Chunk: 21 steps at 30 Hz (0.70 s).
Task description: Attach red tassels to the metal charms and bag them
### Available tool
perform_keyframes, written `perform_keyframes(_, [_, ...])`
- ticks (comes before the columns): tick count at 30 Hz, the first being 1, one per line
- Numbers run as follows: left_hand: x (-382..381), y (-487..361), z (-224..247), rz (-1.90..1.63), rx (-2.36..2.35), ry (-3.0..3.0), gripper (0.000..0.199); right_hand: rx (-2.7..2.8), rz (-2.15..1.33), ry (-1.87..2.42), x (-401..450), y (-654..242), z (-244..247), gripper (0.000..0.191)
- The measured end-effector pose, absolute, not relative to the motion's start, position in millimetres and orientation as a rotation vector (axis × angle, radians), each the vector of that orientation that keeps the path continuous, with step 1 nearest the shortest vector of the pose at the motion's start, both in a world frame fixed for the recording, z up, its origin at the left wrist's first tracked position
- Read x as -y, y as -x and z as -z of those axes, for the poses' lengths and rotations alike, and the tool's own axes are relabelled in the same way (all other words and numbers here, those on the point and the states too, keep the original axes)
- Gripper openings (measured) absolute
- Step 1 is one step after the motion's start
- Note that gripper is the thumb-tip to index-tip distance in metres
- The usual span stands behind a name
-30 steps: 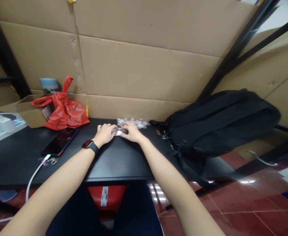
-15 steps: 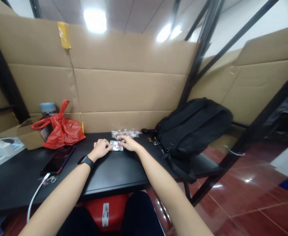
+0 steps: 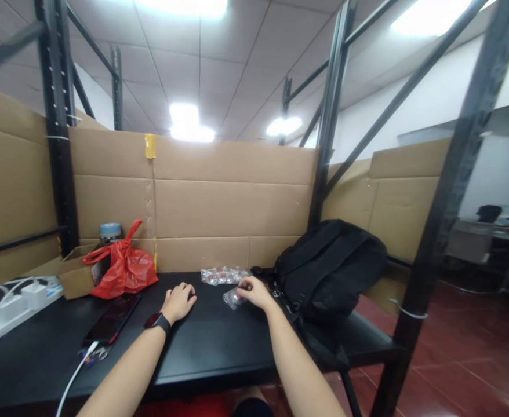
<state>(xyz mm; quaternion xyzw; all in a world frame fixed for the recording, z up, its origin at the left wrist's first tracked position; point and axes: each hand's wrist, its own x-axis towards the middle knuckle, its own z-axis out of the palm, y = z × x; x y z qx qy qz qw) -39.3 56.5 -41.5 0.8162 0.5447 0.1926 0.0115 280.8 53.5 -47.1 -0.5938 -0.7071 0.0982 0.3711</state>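
My right hand (image 3: 254, 291) pinches the edge of a small clear plastic packet (image 3: 232, 299) over the black table (image 3: 211, 347). What is inside that packet is too small to make out. Behind it lies a row of similar clear packets (image 3: 224, 275) with reddish bits in them, near the cardboard wall. My left hand (image 3: 180, 302), with a dark watch on its wrist, rests on the tabletop to the left of the packets. Its fingers are loosely bent and apart, and nothing shows in them.
On the left are a phone (image 3: 112, 319) with a white cable, a power strip (image 3: 17, 313), a cardboard box (image 3: 77, 275), a jar (image 3: 110, 231) and a red plastic bag (image 3: 126, 266). A black backpack (image 3: 330, 278) leans at the right. Cardboard panels (image 3: 232, 208) close off the back.
My right hand has moved right with the packet, away from my left hand, which no longer touches it. The head view has tilted up.
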Motion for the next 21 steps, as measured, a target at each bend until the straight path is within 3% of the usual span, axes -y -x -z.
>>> perform_keyframes(5, [-52.0, 44.4, 45.5, -0.522, -1.752, -2.495, 0.043, 1.989, -0.272, 1.546, -32.9, -258.8, 56.8, 0.017])
perform_keyframes(12, [-8.9, 50.4, 49.7, -0.36, -1.93, -2.343, 0.073, 1.893, -0.061, 2.036, -8.9, -245.6, 60.5, 0.057])
perform_keyframes(21, [48.5, 65.5, 42.8, -0.289, -1.94, -2.312, 0.072, 1.905, -0.069, 2.189, 11.6, -238.3, 61.2, 0.055])
